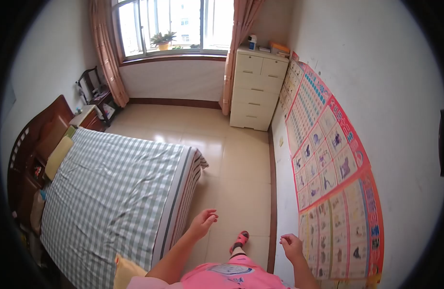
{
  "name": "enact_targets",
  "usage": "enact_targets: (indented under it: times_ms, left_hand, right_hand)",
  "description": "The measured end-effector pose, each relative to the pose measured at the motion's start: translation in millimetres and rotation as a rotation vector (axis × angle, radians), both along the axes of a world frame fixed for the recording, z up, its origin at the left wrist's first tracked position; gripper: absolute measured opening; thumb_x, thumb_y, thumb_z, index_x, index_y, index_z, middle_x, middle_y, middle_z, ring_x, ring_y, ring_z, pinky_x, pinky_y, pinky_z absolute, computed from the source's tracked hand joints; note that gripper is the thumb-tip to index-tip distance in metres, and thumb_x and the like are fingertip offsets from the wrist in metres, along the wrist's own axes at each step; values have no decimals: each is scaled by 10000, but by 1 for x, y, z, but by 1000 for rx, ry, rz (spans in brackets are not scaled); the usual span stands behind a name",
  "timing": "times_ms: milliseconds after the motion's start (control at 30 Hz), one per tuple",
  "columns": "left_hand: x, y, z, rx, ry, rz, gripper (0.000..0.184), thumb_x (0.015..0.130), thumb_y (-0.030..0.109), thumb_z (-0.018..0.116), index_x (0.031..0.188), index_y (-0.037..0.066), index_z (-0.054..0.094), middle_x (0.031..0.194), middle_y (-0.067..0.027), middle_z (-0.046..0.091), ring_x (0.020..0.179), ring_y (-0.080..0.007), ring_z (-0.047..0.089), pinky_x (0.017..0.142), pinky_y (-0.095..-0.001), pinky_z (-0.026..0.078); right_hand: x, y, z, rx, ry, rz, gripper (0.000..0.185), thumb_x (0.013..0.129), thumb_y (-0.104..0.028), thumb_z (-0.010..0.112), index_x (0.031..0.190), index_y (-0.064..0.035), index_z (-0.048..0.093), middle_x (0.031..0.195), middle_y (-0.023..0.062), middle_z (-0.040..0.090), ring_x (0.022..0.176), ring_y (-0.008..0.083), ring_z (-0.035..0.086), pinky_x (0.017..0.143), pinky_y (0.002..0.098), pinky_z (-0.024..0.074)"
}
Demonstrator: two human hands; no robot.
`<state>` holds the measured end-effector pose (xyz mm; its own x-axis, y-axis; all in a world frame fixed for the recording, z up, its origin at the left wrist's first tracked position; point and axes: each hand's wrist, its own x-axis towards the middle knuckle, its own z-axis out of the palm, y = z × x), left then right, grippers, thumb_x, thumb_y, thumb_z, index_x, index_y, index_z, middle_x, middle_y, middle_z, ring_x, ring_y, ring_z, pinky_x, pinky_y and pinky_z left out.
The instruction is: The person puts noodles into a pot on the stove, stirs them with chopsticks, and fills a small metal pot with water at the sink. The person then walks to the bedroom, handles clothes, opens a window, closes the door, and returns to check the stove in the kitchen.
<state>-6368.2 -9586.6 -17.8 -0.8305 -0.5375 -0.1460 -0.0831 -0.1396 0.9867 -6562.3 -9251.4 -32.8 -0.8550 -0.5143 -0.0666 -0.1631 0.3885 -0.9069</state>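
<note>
My left hand (204, 223) hangs in the air over the tiled floor, just right of the bed's foot end. Its fingers are loosely bent and a little apart, with nothing in them. On the other side, my right hand (292, 245) is held near the wall posters (323, 161). Its fingers are relaxed and slightly curled, and nothing shows in them. Below the hands are my pink clothing (231, 275) and one foot in a red sandal (240, 239). Nearest to my left hand is the green-and-white checked bed cover (116, 188).
A floor (239, 188) strip runs between bed and wall. A cream chest of drawers (255, 91) stands in the far corner, with a bottle (252, 42) on top. A potted plant (163, 42) is at the window. A nightstand (90, 119) adjoins the wooden headboard (48, 127).
</note>
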Motion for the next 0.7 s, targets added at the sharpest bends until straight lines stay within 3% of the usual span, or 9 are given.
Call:
enact_targets:
  times_ms: [100, 167, 367, 467, 567, 633, 700]
  left_hand:
    - [-85, -71, -34, -76, -32, 50, 325, 938, 147, 522, 1217, -17, 496, 1036, -119, 624, 922, -172, 605, 857, -284, 474]
    - [-135, -121, -18, -54, -72, 122, 317, 934, 143, 526, 1208, -16, 503, 1029, -113, 630, 922, -168, 605, 855, -283, 474]
    - [-225, -276, -11, 34, -115, 377, 311, 929, 131, 530, 1204, -12, 503, 1019, -91, 630, 925, -155, 598, 837, -284, 476]
    - [-275, -364, -30, 119, -133, 482, 293, 924, 104, 527, 1190, -18, 512, 1019, -89, 626, 932, -146, 598, 831, -273, 483]
    - [-335, -468, -47, 91, -124, 483, 295, 923, 102, 521, 1191, -22, 514, 1012, -83, 624, 913, -143, 601, 803, -266, 491]
    - [-386, -551, -51, 70, -149, 468, 308, 916, 113, 535, 1189, -29, 516, 985, -80, 629, 892, -137, 607, 776, -260, 498]
    - [-439, -624, -57, -79, -87, 463, 325, 908, 129, 558, 1187, -32, 518, 967, -84, 638, 887, -140, 613, 777, -261, 500]
  right_hand:
    - [-115, -79, -22, -26, -21, 79, 119, 875, -57, 582, 941, 35, 620, 818, 82, 661, 736, 126, 639, 684, 257, 516]
    - [-197, -149, -30, 73, 53, 153, 119, 871, -63, 586, 934, 31, 621, 813, 83, 660, 720, 123, 630, 679, 254, 510]
    - [-342, -420, 58, -6, 162, 446, 126, 845, -66, 625, 942, 13, 634, 811, 80, 645, 754, 128, 622, 667, 258, 501]
    - [-408, -539, 58, -146, 87, 563, 131, 840, -72, 640, 941, 11, 640, 824, 80, 643, 755, 126, 619, 664, 259, 499]
    - [-469, -643, 48, -111, 257, 602, 157, 837, -123, 624, 940, -8, 652, 806, 140, 637, 733, 206, 633, 667, 298, 505]
    - [-512, -688, 41, 50, 181, 555, 129, 845, -79, 628, 943, 1, 651, 830, 75, 646, 749, 112, 613, 675, 253, 500]
    - [-558, -728, 42, 90, 163, 549, 132, 851, -76, 616, 956, -5, 652, 842, 71, 651, 756, 114, 615, 688, 253, 500]
